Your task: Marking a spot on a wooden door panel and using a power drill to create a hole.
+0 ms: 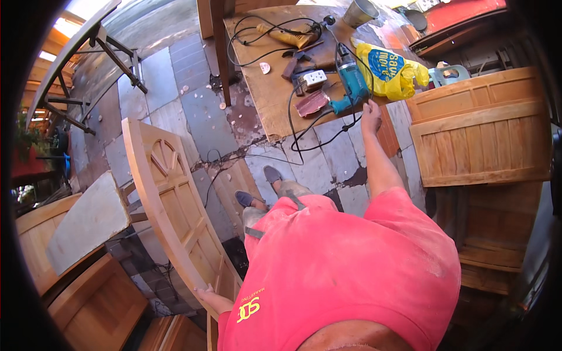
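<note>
On the left, a panelled wooden door [175, 193] with an arched window pattern stands upright on edge. My left hand [211, 297] is closed round its near edge, fingers partly hidden. My right arm stretches forward to the wooden worktable [260, 88]. There my right hand [370, 116] is closed beside a teal power drill [353, 82] and its black cord [336, 136]; what the fingers hold is too small to make out. Around the drill lie a white socket box [314, 78], a reddish block [312, 103], a hammer [291, 65] and a yellow power tool [291, 36].
A yellow plastic bag [389, 70] and a metal bucket [360, 13] sit on the table. Wooden panels [480, 134] stand at the right; more panels [99, 298] and a pale slab [88, 222] are at the left. A cable [246, 156] crosses the tiled floor near my feet.
</note>
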The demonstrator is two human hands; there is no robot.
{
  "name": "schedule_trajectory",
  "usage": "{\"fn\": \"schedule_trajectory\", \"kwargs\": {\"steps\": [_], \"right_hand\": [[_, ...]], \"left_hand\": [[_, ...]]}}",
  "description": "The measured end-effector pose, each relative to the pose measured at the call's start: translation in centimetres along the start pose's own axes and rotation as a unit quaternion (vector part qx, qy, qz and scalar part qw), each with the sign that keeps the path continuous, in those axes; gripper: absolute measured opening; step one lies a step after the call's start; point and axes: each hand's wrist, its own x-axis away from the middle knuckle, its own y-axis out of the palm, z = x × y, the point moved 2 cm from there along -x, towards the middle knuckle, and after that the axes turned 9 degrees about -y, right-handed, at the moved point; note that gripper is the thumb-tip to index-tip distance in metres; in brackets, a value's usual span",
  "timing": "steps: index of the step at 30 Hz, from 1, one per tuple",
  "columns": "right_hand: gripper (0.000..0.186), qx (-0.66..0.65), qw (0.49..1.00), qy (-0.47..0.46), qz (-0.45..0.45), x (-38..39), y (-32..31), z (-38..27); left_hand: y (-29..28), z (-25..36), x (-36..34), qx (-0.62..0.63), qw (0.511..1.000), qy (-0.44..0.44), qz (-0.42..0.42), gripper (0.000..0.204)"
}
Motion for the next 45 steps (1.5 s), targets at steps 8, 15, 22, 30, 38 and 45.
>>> {"fn": "schedule_trajectory", "kwargs": {"steps": [8,15,22,30,38,45], "right_hand": [[0.11,0.163,0.949,-0.14,-0.23,-13.0,7.1,-2.6],[0.115,0.172,0.938,-0.171,-0.248,-14.2,9.9,-2.7],[0.1,0.173,0.952,-0.185,-0.172,-12.1,7.9,-4.5],[0.104,0.088,0.97,-0.182,-0.138,-10.6,1.5,-5.7],[0.101,-0.036,0.979,-0.14,-0.147,-1.1,-9.4,-12.5],[0.101,-0.047,0.981,-0.107,-0.153,10.7,-14.3,-15.1]], "left_hand": [[2.2,2.5,1.2,0.056,0.983,-0.097,0.147,0.061],[-0.4,0.1,-4.2,-0.21,0.973,-0.091,0.039,0.05],[0.2,-1.0,-2.8,0.264,0.933,-0.207,0.127,0.054],[0.6,-1.6,-3.4,0.285,0.932,-0.176,0.135,0.066],[2.4,-1.6,-4.2,0.339,0.921,-0.113,0.158,0.063],[1.7,-2.7,-3.3,0.311,0.933,-0.099,0.149,0.063]]}}
